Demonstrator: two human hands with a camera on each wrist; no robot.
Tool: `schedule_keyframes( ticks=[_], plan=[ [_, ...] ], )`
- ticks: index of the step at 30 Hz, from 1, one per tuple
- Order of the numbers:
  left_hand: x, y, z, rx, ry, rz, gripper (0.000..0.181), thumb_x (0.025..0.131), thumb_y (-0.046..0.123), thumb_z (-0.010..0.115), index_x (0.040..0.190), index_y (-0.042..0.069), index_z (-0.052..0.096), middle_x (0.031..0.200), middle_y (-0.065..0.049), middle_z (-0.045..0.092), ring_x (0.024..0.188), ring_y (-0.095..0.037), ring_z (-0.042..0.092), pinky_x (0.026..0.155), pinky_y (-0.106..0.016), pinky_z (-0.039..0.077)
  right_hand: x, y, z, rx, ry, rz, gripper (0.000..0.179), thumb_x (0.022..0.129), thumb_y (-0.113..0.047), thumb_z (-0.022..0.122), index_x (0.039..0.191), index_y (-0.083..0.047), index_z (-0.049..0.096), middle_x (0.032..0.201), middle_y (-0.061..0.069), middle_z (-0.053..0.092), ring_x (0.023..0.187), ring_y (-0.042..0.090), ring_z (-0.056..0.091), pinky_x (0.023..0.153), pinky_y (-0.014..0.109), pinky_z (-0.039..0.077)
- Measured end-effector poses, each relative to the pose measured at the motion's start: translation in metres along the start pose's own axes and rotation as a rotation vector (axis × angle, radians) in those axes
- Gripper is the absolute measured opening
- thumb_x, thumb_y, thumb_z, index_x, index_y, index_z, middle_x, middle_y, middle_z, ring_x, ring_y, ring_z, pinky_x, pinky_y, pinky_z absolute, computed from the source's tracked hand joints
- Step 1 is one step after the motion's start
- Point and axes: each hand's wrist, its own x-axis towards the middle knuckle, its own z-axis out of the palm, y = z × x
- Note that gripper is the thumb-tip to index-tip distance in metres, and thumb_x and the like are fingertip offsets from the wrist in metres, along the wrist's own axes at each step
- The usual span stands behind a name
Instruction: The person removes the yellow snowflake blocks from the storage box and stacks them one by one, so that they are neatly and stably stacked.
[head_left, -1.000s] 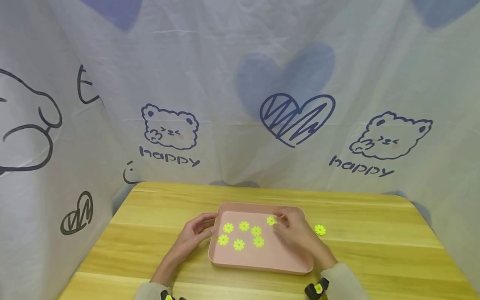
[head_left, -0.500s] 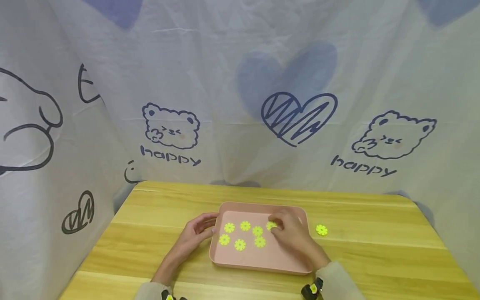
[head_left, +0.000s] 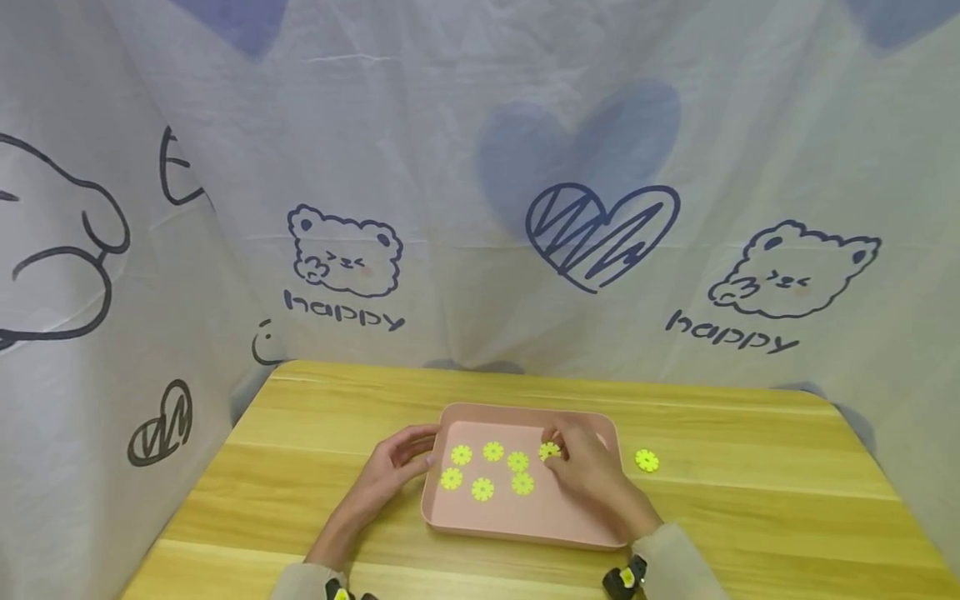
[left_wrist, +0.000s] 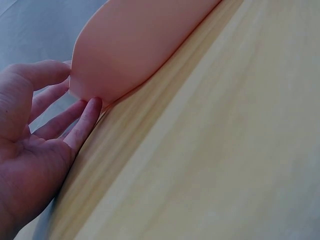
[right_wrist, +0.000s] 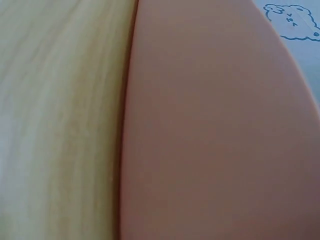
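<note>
A person's right hand [head_left: 592,475] reaches into a pink tray [head_left: 525,525] on the wooden bench [head_left: 750,500], its curled fingers [head_left: 558,442] pinching a yellow-green flower-shaped disc [head_left: 549,451] just above the tray floor. Six more discs [head_left: 492,451] lie flat in the tray just left of those fingers; another single disc [head_left: 647,460] sits on the bench to their right, outside the rim. The left hand [head_left: 393,468] rests against the tray's left edge, relaxed fingers [left_wrist: 82,120] touching the rim and gripping nothing.
</note>
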Motion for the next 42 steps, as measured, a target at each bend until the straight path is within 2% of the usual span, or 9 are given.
schedule_keyframes(
  ticks=[4,7,10,14,18,23,27,34,42],
  plan=[
    [0.001,0.000,0.000,0.002,0.001,0.001,0.049,0.099,0.003,0.065,0.145,-0.005,0.050,0.150,-0.025,0.049,0.139,-0.044,0.046,0.108,-0.030,0.047,-0.002,0.002,-0.003,0.033,0.007,-0.047,0.022,0.092,0.004,0.068,0.106,-0.012,0.063,0.094,0.002,0.061,0.080,0.014,0.055,0.069,0.029,0.051],
    [0.001,-0.001,0.000,0.003,-0.002,0.002,0.048,0.099,0.002,0.065,0.145,-0.005,0.050,0.150,-0.025,0.049,0.139,-0.044,0.046,0.108,-0.030,0.047,-0.003,0.006,-0.006,0.135,0.000,-0.085,0.024,0.094,0.009,0.063,0.111,-0.006,0.066,0.099,0.006,0.064,0.078,0.014,0.059,0.066,0.027,0.056],
    [0.002,-0.001,0.000,0.007,-0.002,0.001,0.048,0.100,0.002,0.065,0.145,-0.005,0.050,0.150,-0.024,0.049,0.139,-0.044,0.046,0.108,-0.030,0.047,-0.005,0.010,-0.009,0.232,-0.003,-0.115,0.025,0.093,0.013,0.061,0.114,0.001,0.067,0.096,0.010,0.066,0.072,0.018,0.064,0.062,0.025,0.058],
    [0.002,0.000,0.001,0.009,0.004,-0.005,0.048,0.099,0.002,0.065,0.145,-0.004,0.051,0.150,-0.024,0.049,0.140,-0.043,0.046,0.108,-0.030,0.047,-0.007,0.010,-0.013,0.258,0.065,-0.179,0.027,0.088,0.015,0.067,0.113,0.003,0.070,0.092,0.010,0.070,0.071,0.018,0.068,0.064,0.025,0.059],
    [0.002,0.001,0.001,0.012,0.006,-0.005,0.048,0.099,0.002,0.065,0.144,-0.005,0.050,0.150,-0.025,0.049,0.139,-0.043,0.046,0.108,-0.030,0.047,-0.010,0.007,-0.019,0.277,0.112,-0.234,0.035,0.082,0.016,0.074,0.115,0.005,0.071,0.101,0.013,0.070,0.080,0.019,0.068,0.071,0.026,0.061],
    [0.002,0.001,0.001,0.013,0.008,-0.003,0.048,0.099,0.002,0.065,0.144,-0.005,0.050,0.150,-0.025,0.050,0.139,-0.043,0.046,0.108,-0.030,0.048,-0.015,0.001,-0.024,0.301,0.109,-0.148,0.043,0.082,0.014,0.076,0.122,0.002,0.070,0.112,0.013,0.067,0.090,0.020,0.066,0.080,0.025,0.060],
    [0.001,0.001,0.000,0.012,0.004,-0.003,0.048,0.100,0.003,0.065,0.145,-0.004,0.050,0.150,-0.025,0.049,0.139,-0.043,0.046,0.108,-0.030,0.048,-0.021,-0.003,-0.026,0.311,0.113,-0.090,0.046,0.081,0.015,0.075,0.125,0.001,0.068,0.113,0.013,0.065,0.091,0.020,0.066,0.084,0.025,0.060],
    [0.000,0.000,0.000,0.010,0.008,-0.013,0.048,0.099,0.004,0.066,0.145,-0.003,0.051,0.150,-0.024,0.050,0.139,-0.043,0.047,0.107,-0.030,0.048,-0.027,-0.008,-0.028,0.322,0.109,-0.098,0.047,0.079,0.019,0.075,0.122,0.003,0.068,0.111,0.013,0.065,0.092,0.023,0.066,0.083,0.026,0.061],
    [0.001,0.000,0.001,0.009,0.017,-0.024,0.048,0.099,0.004,0.066,0.144,-0.002,0.052,0.150,-0.023,0.050,0.139,-0.042,0.047,0.107,-0.030,0.048,-0.034,-0.011,-0.034,0.307,0.132,-0.086,0.045,0.080,0.015,0.076,0.121,-0.003,0.069,0.104,0.009,0.067,0.090,0.020,0.065,0.076,0.025,0.061]
  ],
)
